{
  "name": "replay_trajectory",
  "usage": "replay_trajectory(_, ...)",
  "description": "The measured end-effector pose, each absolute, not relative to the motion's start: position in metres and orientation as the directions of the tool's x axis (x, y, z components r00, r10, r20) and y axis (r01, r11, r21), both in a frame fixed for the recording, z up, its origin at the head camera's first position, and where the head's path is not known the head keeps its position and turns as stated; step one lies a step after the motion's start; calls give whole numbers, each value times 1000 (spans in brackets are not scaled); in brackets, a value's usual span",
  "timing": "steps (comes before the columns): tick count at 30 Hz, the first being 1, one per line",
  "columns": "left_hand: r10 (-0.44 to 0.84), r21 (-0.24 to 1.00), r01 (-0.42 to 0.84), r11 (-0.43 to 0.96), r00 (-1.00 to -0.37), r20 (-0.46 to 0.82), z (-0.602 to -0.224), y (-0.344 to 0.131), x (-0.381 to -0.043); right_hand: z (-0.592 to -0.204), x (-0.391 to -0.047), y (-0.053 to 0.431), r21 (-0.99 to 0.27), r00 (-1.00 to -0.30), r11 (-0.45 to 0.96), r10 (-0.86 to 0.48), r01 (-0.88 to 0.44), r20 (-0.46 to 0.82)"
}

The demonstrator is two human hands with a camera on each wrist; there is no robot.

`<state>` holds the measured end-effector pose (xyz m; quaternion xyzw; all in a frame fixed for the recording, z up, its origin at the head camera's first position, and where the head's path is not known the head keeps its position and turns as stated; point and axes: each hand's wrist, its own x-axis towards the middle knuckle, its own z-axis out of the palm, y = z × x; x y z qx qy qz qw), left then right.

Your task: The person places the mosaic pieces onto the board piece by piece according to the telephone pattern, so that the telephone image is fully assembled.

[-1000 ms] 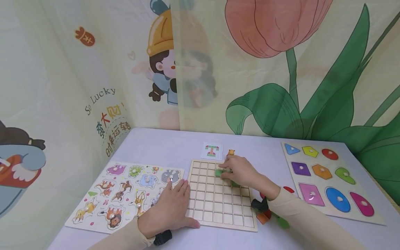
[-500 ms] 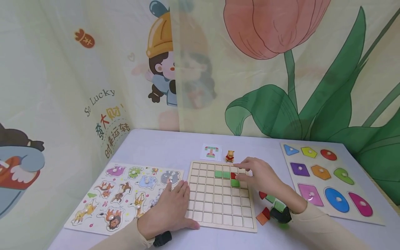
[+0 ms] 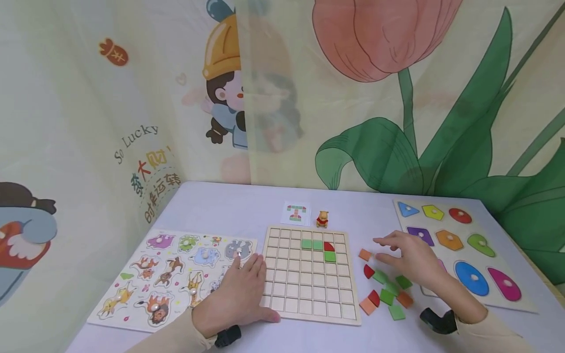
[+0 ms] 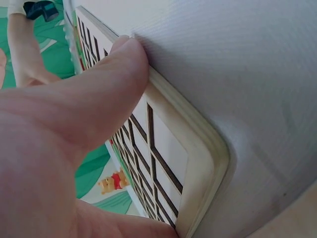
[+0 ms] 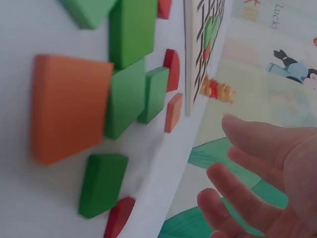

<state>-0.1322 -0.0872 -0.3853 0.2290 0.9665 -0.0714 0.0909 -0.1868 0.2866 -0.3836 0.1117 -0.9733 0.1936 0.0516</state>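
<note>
My left hand rests with fairly straight fingers along the left edge of the wooden grid board. Its thumb lies over the board's near edge in the left wrist view. In the grid sit a red quarter-round tile and green square tiles, one of them just below the red. To the right of the board, my right hand hovers with loosely spread fingers and nothing in them. Nearest its fingertips lies an orange square tile. Several loose green, red and orange tiles lie below that.
A pattern card and a small bear figure stand behind the board. On the left is an animal knob puzzle, partly under my left hand. A shape knob puzzle lies at the right, partly covered by my right forearm.
My right hand has left the red quarter-round tile in the grid and moved right, off the board to above the loose tiles. The left hand stays in place.
</note>
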Motion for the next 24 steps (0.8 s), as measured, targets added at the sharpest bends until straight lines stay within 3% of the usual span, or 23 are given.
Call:
replay_trajectory(16, 433, -98, 460, 883, -876, -212, -384, -88, -133, -393, -165, 326, -359, -985, 922, -170, -147, -34)
replay_trajectory(24, 434, -87, 459, 884, -876, -209, -383, -88, -132, -399, -156, 332, -341, -976, 923, -212, -179, -60)
